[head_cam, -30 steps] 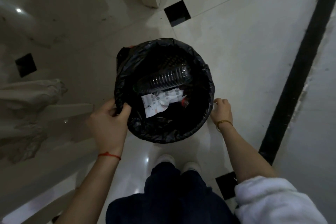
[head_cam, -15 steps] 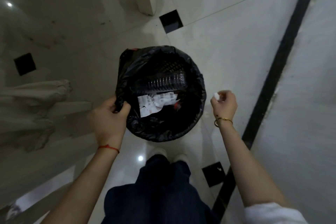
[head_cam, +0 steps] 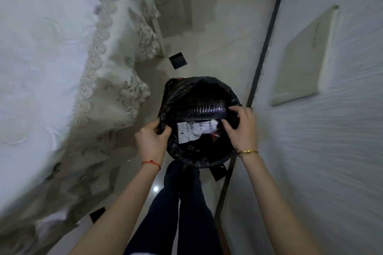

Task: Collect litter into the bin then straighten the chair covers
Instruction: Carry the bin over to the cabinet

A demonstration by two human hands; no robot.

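Observation:
A round bin (head_cam: pixel 192 156) lined with a black bag is held up in front of me, above my legs. Inside lie a ribbed clear plastic bottle (head_cam: pixel 204 112) and crumpled printed paper (head_cam: pixel 196 130). My left hand (head_cam: pixel 152 141) grips the bag's rim on the left side, thumb inside. My right hand (head_cam: pixel 241 128) grips the right rim, fingers curled over the black liner. A lace-edged white cover (head_cam: pixel 112 80) hangs at the left, close to the bin.
A white textured wall (head_cam: pixel 323 151) with a pale panel (head_cam: pixel 300 64) stands close on the right. The glossy tiled floor (head_cam: pixel 219 43) with small black inlays (head_cam: pixel 178 60) and a dark border strip runs ahead between the cloth and the wall.
My right hand has moved in from beside the bin and taken hold of its right rim. The view has lifted and turned; the lace cover and wall now flank the bin.

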